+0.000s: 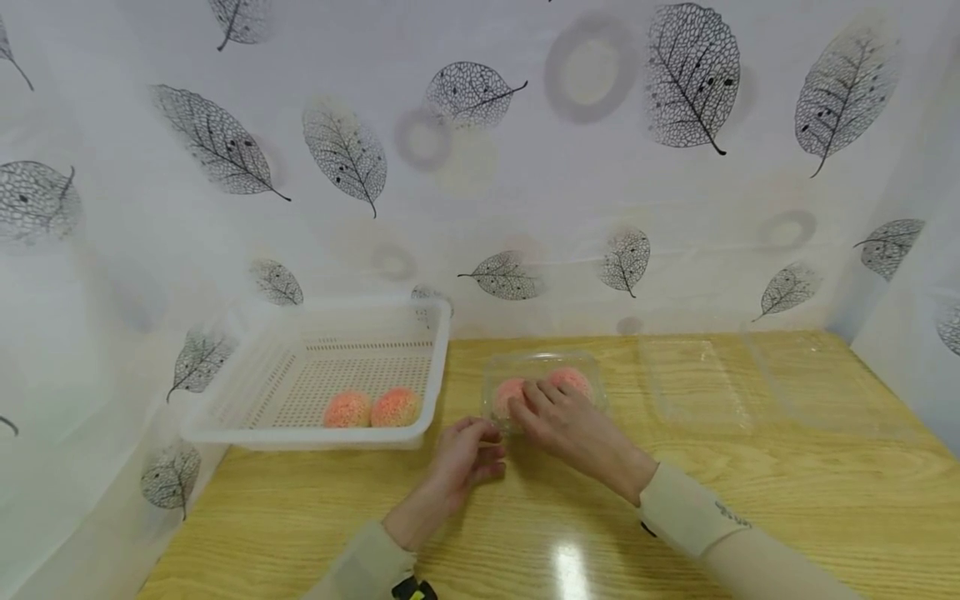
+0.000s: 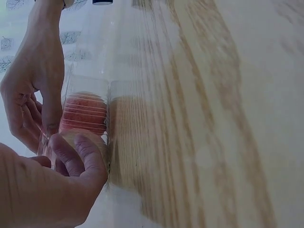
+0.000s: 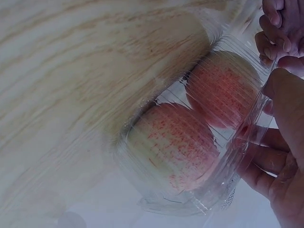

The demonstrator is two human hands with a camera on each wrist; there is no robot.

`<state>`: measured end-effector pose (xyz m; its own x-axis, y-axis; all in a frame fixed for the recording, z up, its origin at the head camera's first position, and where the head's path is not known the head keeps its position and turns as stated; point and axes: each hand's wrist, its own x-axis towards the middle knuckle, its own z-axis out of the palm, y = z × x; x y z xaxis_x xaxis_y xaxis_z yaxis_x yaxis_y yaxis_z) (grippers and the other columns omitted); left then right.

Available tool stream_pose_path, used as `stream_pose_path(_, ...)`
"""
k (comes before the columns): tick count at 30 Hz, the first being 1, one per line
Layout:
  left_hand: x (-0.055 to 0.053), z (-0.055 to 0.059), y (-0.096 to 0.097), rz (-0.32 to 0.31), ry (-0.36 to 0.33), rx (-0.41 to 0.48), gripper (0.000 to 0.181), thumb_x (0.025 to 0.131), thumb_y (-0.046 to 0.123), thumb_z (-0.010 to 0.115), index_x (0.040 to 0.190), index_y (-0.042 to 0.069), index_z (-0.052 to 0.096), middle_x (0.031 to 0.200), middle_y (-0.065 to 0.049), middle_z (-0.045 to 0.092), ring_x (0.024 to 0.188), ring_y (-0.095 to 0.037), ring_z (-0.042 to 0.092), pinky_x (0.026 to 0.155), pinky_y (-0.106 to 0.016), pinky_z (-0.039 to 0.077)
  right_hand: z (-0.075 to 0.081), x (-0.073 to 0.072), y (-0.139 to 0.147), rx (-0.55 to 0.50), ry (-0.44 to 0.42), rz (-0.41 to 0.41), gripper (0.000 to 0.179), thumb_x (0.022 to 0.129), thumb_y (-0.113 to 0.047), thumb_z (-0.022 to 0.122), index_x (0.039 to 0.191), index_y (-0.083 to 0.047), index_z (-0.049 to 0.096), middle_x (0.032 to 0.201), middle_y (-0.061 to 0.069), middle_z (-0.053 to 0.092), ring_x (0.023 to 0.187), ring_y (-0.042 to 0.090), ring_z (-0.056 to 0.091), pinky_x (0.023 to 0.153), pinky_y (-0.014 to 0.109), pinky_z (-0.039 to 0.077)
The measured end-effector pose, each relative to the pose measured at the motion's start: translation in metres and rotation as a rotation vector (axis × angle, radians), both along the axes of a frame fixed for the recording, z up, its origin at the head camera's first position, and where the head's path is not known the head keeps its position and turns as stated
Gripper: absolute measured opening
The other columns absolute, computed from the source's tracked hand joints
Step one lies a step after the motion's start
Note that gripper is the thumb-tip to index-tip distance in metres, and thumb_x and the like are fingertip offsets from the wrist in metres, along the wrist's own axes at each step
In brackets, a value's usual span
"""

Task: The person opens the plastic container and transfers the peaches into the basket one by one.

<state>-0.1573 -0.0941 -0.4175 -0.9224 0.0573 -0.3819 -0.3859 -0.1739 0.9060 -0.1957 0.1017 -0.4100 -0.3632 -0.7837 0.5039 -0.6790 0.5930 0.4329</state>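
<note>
Leaf-print curtain (image 1: 540,200): behind the clear plastic box (image 1: 543,356) and to both sides of it.
Wood-grain bench (image 1: 300,508): beneath the box.
White slotted basket (image 1: 300,436): left of the box, with two basket peaches (image 1: 347,409) inside.
Clear plastic trays (image 1: 693,383): two, right of the box.
Right hand (image 1: 570,421): thumb and bent fingers at the box's top edge; cannot tell whether they pinch it.
Left hand (image 1: 462,462): fingers bent by the box's near left corner; grip unclear.
Boxed peaches (image 1: 572,381): two, side by side within the box.
</note>
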Motion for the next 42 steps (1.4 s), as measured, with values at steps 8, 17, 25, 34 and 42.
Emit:
stream_pose_path(8, 0.001, -0.003, 0.001, 0.015, -0.005, -0.015, 0.005, 0.093, 0.014, 0.054, 0.088, 0.014, 0.056, 0.088, 0.002, 0.062, 0.070, -0.008, 0.065, 0.064, -0.026, 0.058, -0.002, -0.006, -0.002, -0.096, -0.003, 0.046, 0.030, 0.088, -0.025, 0.079, 0.103, -0.010, 0.057, 0.091, 0.004, 0.065, 0.080, 0.020, 0.068, 0.070, 0.030, 0.054)
stream_pose_path(17, 0.004, -0.003, -0.002, -0.035, -0.002, -0.014, 0.008, 0.097, 0.015, 0.053, 0.100, 0.010, 0.058, 0.093, 0.001, 0.061, 0.072, -0.007, 0.066, 0.067, -0.026, 0.059, 0.001, 0.000, 0.003, -0.132, -0.079, 0.040, 0.041, 0.081, -0.028, 0.085, 0.108, -0.013, 0.057, 0.102, 0.004, 0.066, 0.092, 0.022, 0.069, 0.069, 0.031, 0.053)
stream_pose_path(25, 0.007, -0.001, -0.002, -0.068, -0.024, -0.010, 0.015, 0.098, 0.016, 0.052, 0.109, 0.005, 0.054, 0.091, 0.001, 0.062, 0.071, -0.007, 0.065, 0.067, -0.026, 0.060, 0.004, 0.004, 0.016, -0.195, -0.181, 0.043, 0.042, 0.076, -0.026, 0.089, 0.110, -0.015, 0.065, 0.111, 0.005, 0.071, 0.108, 0.028, 0.070, 0.086, 0.043, 0.059)
stream_pose_path(34, 0.012, 0.000, -0.003, -0.147, -0.050, -0.006, 0.018, 0.099, 0.019, 0.055, 0.110, 0.005, 0.053, 0.089, 0.003, 0.062, 0.071, -0.006, 0.065, 0.071, -0.027, 0.061, 0.015, 0.014, 0.050, -0.263, -0.195, 0.041, 0.042, 0.073, -0.019, 0.085, 0.111, -0.012, 0.070, 0.110, 0.009, 0.073, 0.101, 0.030, 0.072, 0.076, 0.047, 0.060)
stream_pose_path(42, 0.010, 0.000, 0.011, -0.219, -0.050, -0.026, 0.027, 0.100, 0.022, 0.058, 0.115, 0.000, 0.058, 0.091, 0.000, 0.061, 0.073, -0.009, 0.064, 0.071, -0.029, 0.061, 0.015, 0.018, 0.077, -0.289, -0.281, 0.054, 0.024, 0.073, -0.002, 0.080, 0.092, -0.013, 0.068, 0.092, 0.001, 0.065, 0.079, 0.014, 0.063, 0.060, 0.026, 0.054)
